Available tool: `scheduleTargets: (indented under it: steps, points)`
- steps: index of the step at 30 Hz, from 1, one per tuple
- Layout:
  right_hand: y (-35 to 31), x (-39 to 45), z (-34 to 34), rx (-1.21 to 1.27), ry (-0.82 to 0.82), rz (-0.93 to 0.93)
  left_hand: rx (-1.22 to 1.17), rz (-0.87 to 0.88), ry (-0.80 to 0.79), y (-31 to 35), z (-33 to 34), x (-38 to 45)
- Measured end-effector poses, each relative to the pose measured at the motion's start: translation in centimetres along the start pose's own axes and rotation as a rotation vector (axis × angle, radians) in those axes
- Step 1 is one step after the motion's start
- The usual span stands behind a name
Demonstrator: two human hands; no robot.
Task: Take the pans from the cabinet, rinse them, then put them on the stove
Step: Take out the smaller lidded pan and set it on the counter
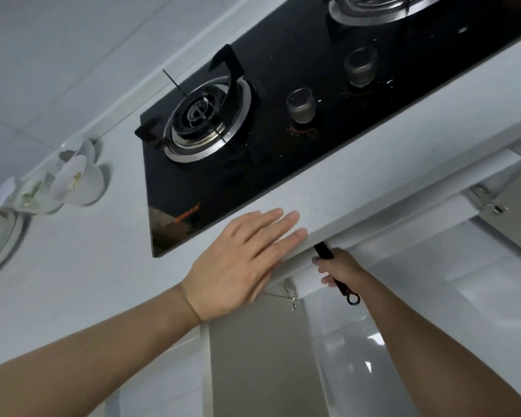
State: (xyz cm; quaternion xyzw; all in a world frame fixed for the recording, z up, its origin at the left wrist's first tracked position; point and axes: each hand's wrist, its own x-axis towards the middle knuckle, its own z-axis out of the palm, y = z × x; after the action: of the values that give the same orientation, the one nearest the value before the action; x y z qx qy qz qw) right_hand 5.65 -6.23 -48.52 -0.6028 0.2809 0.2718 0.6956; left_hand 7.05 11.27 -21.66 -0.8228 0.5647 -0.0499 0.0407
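Observation:
A black glass stove with two gas burners is set into the white counter. My left hand lies flat on the counter's front edge, fingers spread, holding nothing. Below the edge, my right hand is closed around a black pan handle with a hanging loop at its end. The pan's body is hidden under the counter, inside the cabinet. Both cabinet doors stand open: the left door and the right door.
Two clear-capped knobs sit on the stove front. White artificial flowers and a plate rest on the counter at the left. Glossy white floor tiles show below the cabinet.

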Motion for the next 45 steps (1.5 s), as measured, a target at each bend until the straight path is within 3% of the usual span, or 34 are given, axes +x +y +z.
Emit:
scheduleTargets:
  steps: [4,12,20,24,25,29,33,40,45]
  points:
    - [0.9,0.0,0.7,-0.017,0.002,0.037,0.001,-0.006,-0.002,-0.1,0.1,0.0]
    - [3.0,-8.0,0.1,-0.079,0.042,0.097,0.009,-0.011,0.009,-0.5,0.3,-0.1]
    - [5.1,-22.7,-0.2,-0.054,0.102,0.154,-0.070,-0.072,-0.009,0.7,-0.4,-0.4]
    - [5.9,-31.9,0.6,-0.060,0.142,0.157,-0.278,-0.550,-0.049,7.9,-1.5,0.4]
    - [6.2,-34.7,0.9,-0.066,0.156,0.163,-0.343,-0.600,-0.070,10.4,-2.3,0.2]
    - [5.9,-46.0,2.1,-0.071,0.237,0.172,-0.512,-0.440,-0.228,18.2,-6.3,-2.6]
    - [3.7,-55.5,4.4,-0.116,0.294,0.128,-0.562,-0.398,-0.213,21.1,-12.9,-6.3]
    - [-4.6,-62.0,11.2,-0.216,0.289,-0.014,-0.512,-0.447,-0.124,16.6,-23.4,-11.1]
    - [-10.3,-60.8,15.8,-0.288,0.205,-0.092,-0.437,-0.570,-0.060,10.0,-27.2,-15.9]
